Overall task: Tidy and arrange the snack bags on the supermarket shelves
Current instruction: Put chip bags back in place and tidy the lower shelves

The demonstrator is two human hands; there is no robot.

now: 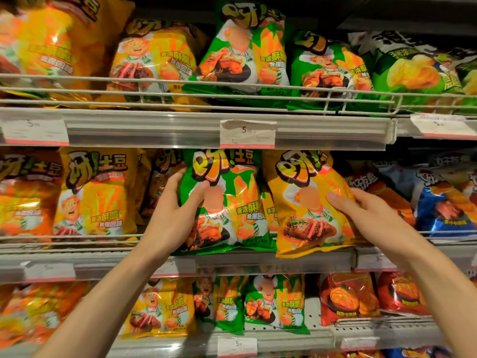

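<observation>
**Green bag and yellow bag, one in each hand, middle shelf**

Green foil first: the left hand grips the green snack bag by its left edge, thumb across the front and the other fingers curling round behind. It stands upright at the front of the middle shelf, bottom edge hanging just over the lip. Big yellow logo up top reads 呀!土豆, and lower down I can make out 香浓酥脆 and 吮指回味, next to a picture of roast chicken on a dark plate.

Touching it on the right is the yellow snack bag, same brand and logo, with sliced steak pictured on it. The right hand holds this one by its right side, thumb pressed on the front and the other fingers tucked behind the edge.

More yellow bags of the same brand sit to the left on that shelf, and blue bags to the far right, their text too blurry to read.

Upper shelf has the same brand in yellow and green behind a wire rail. A price tag under it reads 5.50, rest of the print too small. Lower shelf: smaller yellow and green bags, plus red bags on the right.
</observation>
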